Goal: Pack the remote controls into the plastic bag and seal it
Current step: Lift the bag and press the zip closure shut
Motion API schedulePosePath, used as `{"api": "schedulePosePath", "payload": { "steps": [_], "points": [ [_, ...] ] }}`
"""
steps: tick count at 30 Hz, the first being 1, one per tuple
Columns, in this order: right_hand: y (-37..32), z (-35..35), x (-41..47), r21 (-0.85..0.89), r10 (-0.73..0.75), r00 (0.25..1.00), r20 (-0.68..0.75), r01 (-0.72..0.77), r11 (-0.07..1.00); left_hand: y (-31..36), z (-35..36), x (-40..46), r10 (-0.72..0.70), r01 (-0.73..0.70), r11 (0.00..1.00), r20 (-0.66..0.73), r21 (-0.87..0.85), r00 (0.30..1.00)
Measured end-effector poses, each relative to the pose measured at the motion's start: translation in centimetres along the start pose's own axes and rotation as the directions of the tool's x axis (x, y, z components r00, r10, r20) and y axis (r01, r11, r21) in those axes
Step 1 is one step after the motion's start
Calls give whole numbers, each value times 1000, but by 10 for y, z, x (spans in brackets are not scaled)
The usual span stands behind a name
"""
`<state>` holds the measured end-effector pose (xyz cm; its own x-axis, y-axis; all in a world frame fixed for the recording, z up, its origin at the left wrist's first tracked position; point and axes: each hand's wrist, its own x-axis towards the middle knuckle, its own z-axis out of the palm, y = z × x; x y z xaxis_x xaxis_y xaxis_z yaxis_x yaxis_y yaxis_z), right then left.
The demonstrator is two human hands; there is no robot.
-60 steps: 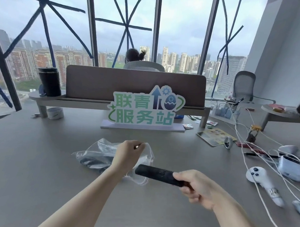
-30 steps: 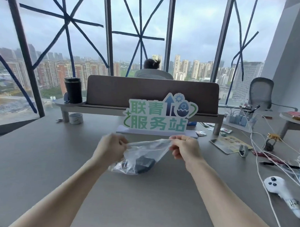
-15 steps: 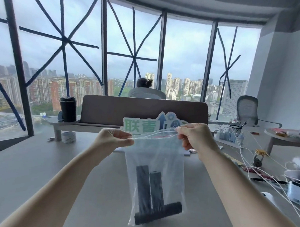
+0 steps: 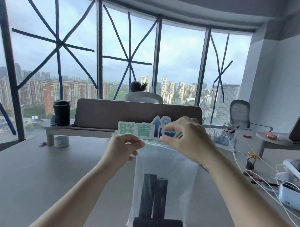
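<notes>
A clear plastic bag (image 4: 179, 168) hangs upright in the air above the grey table (image 4: 38, 177). Three black remote controls (image 4: 152, 196) are inside it: two stand on end, one lies across the bottom. My left hand (image 4: 124, 147) pinches the bag's top edge at its left corner. My right hand (image 4: 188, 135) pinches the same top strip a little further right, thumb and forefinger pressed together on it. The two hands are close together.
A green and white sign (image 4: 145, 130) stands behind the bag, before a brown divider (image 4: 111, 114). White cables, a white box (image 4: 291, 196) and small items crowd the right of the table. A black tumbler (image 4: 61, 113) stands at the back left. A person sits beyond the divider.
The bag went from lying on the table to hanging upright. My hands have drawn closer together along the top strip, and the view has tilted further up.
</notes>
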<state>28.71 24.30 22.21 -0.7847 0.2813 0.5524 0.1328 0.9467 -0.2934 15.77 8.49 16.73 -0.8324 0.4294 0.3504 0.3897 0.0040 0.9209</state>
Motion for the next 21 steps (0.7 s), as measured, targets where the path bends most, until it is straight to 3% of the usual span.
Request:
{"api": "schedulePosePath", "payload": {
  "steps": [3, 12, 21],
  "points": [
    [-13, 7, 7, 15, -101, 991, 90, 100, 995, 10, 11, 1, 51, -52, 997, 30, 57, 998],
    [-7, 9, 22, 135, -81, 983, 164, 59, 989, 25, 12, 9, 82, -87, 985, 45, 150, 996],
    [-8, 17, 24, 123, -124, 979, 159, 105, 987, 25, 10, 9, 113, -131, 976, 111, 172, 987]
  ]
}}
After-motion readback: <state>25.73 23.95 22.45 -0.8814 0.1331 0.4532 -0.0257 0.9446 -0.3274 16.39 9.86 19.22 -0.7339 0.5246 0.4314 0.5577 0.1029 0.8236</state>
